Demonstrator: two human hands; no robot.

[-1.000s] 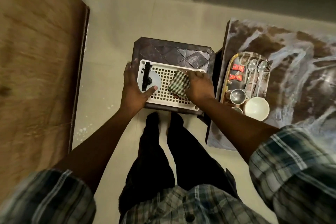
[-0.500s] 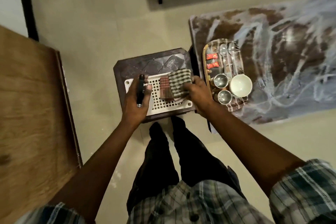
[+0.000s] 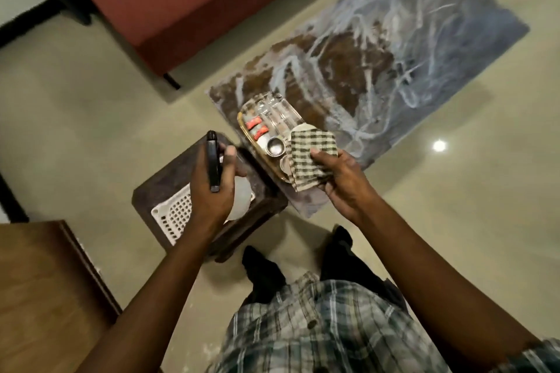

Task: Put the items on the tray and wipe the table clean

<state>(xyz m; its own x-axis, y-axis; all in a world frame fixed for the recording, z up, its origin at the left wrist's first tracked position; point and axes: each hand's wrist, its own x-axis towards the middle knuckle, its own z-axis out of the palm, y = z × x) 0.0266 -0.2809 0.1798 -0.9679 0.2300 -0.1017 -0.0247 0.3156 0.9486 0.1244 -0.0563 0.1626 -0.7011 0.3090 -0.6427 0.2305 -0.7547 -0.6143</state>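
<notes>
- Our left hand [image 3: 212, 191] is curled round a slim black stick [image 3: 213, 166], held upright above the small dark surface [image 3: 163, 185] at centre left; what the stick is we cannot tell.
- Our right hand [image 3: 344, 182] pinches a checked cloth [image 3: 312, 154] between thumb and fingers, and the cloth hangs over the near end of the tray [image 3: 247, 135].
- The tray sits on the rug [image 3: 394, 54], just right of the surface, and already carries red packets [image 3: 254, 124] and a steel cup [image 3: 275, 146].
- A white slotted rack [image 3: 172, 215] lies on the surface, partly under our left hand.
- We judge that clearing is nearly done and wiping is not finished.
- Next, the black stick wants setting on a free part of the tray. The rack then needs lifting off so the cloth can reach the whole surface.
</notes>
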